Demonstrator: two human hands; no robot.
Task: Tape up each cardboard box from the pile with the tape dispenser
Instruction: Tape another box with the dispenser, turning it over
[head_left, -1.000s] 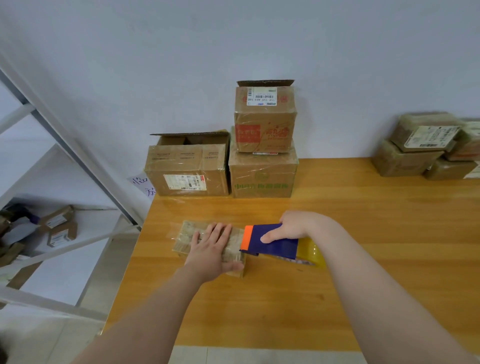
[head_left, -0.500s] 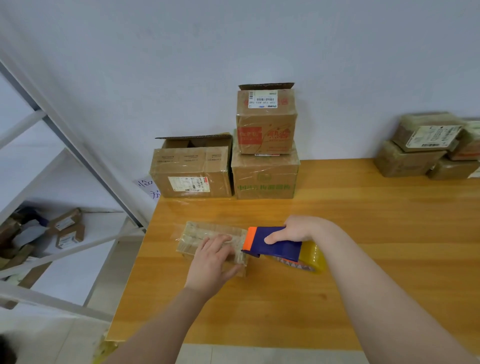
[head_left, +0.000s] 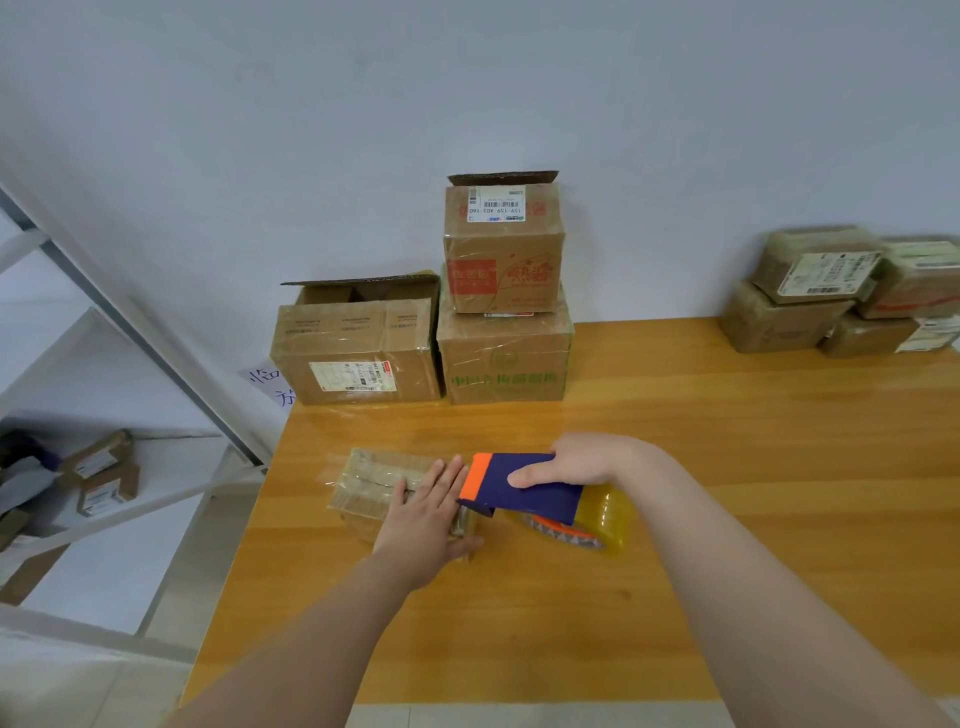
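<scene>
The small flat cardboard box (head_left: 371, 480), glossy with tape, is pressed onto the smooth wooden table (head_left: 753, 467) at near left by the left hand (head_left: 423, 512), laid flat with fingers straight. The blue-and-orange tape dispenser (head_left: 522, 488), carrying a translucent yellowish roll (head_left: 608, 517), is gripped from above by the right hand (head_left: 582, 460) with curled fingers, its orange end beside the left fingertips.

You are standing at a wooden table (head_left: 727, 441) that is sitting against a plain pale wall (head_left: 467, 78). To your left a white metal shelf rack (head_left: 156, 345) is standing, with a handwritten paper note (head_left: 270, 384) hanging beside it and pale floor (head_left: 213, 561) showing below.
</scene>
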